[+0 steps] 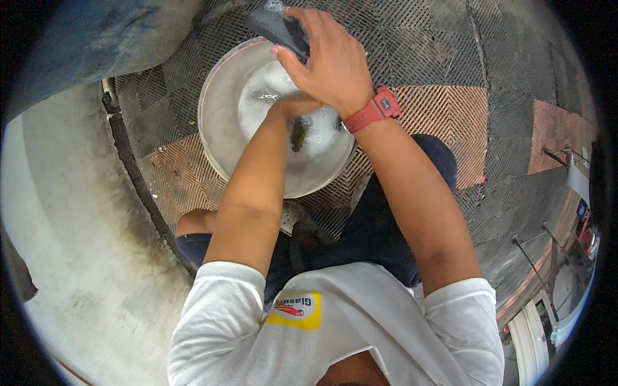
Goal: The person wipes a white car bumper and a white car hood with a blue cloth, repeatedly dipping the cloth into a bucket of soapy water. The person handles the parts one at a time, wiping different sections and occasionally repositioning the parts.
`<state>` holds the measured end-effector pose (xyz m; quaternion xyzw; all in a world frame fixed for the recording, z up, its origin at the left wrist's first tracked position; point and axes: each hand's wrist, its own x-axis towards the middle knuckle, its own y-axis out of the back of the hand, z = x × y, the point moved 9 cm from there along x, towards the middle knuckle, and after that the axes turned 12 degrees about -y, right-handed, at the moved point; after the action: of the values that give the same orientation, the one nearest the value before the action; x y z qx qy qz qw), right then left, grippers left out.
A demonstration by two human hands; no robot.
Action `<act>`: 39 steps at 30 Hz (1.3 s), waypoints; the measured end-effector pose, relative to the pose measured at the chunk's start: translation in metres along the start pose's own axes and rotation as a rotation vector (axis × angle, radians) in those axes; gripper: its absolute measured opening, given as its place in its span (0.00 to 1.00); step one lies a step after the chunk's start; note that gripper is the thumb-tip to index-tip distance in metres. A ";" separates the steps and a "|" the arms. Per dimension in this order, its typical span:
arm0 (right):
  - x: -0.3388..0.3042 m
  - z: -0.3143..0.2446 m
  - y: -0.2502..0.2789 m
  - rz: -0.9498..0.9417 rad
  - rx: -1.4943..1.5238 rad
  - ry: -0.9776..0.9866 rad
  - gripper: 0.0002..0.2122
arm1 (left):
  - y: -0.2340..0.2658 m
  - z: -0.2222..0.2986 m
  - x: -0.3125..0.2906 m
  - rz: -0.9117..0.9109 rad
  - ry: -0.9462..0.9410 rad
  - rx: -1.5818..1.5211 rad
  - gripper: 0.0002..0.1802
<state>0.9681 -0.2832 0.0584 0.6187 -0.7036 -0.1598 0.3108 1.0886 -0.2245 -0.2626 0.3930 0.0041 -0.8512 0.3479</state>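
Note:
A round metal basin (219, 128) holding foamy, soapy water stands on the grated floor in front of my knees. My right hand (328, 61), with a red watch on its wrist, is closed on a dark grey, wet object (273, 26) above the basin's far rim. My left hand (293, 106) reaches into the foam and is largely hidden under my right wrist. A small dark thing (298, 135) lies in the suds just below it; whether my left hand grips it is unclear.
The floor is a dark mesh grating (418, 45) with orange panels (444, 109). A pale concrete surface (71, 225) with a black edge strip curves along the left. A blue-grey bulk (90, 38) fills the upper left. White vehicle parts (547, 321) show at lower right.

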 end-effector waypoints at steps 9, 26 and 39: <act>-0.002 0.005 0.006 -0.002 0.033 -0.076 0.27 | 0.045 0.036 -0.070 0.070 -0.079 -0.134 0.27; -0.002 0.004 0.007 0.007 0.036 -0.072 0.26 | 0.109 0.042 -0.114 0.350 -0.042 -0.643 0.43; 0.000 0.000 0.006 0.009 0.005 -0.054 0.27 | -0.001 -0.034 -0.054 -0.199 0.263 0.107 0.45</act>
<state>0.9633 -0.2820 0.0619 0.6119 -0.7148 -0.1733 0.2908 1.1347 -0.1826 -0.2498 0.5167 0.0433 -0.8216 0.2370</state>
